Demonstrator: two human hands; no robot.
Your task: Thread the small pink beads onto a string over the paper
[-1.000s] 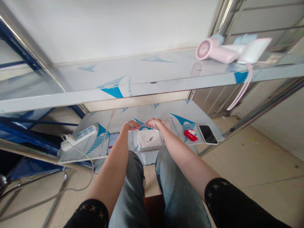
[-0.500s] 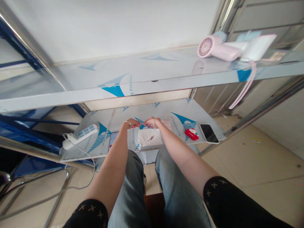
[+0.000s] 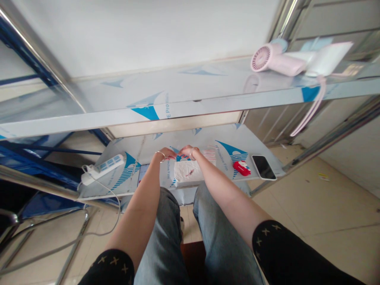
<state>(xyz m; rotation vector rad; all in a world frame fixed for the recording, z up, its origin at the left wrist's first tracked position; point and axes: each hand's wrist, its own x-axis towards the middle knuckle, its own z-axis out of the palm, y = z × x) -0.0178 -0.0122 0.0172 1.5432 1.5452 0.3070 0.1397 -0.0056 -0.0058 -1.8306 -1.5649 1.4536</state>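
Over the lower shelf my left hand (image 3: 168, 152) and my right hand (image 3: 187, 151) come together, fingertips nearly meeting. The fingers of both look bent and pinched; anything between them is too small to make out. Just in front of them lies a white, tissue-like packet (image 3: 184, 168), with a small dark red thing or mark (image 3: 190, 173) on top. My right forearm covers part of its right side. Behind that arm shows a pale pink striped piece (image 3: 210, 153). A flat, screen-like thing (image 3: 143, 172) lies beside my left forearm, partly hidden by it.
On the lower shelf (image 3: 154, 142) are a white power strip (image 3: 106, 166) with a trailing cable, a red case (image 3: 242, 168) and a phone (image 3: 264, 167). The upper shelf (image 3: 113, 107) juts out above, carrying a pink handheld fan (image 3: 276, 61) with a hanging strap (image 3: 311, 109).
The view has shifted slightly, so the shelf items appear a little further right. My hands stay close together over the packet, with only a slight shift of the right hand's fingers.
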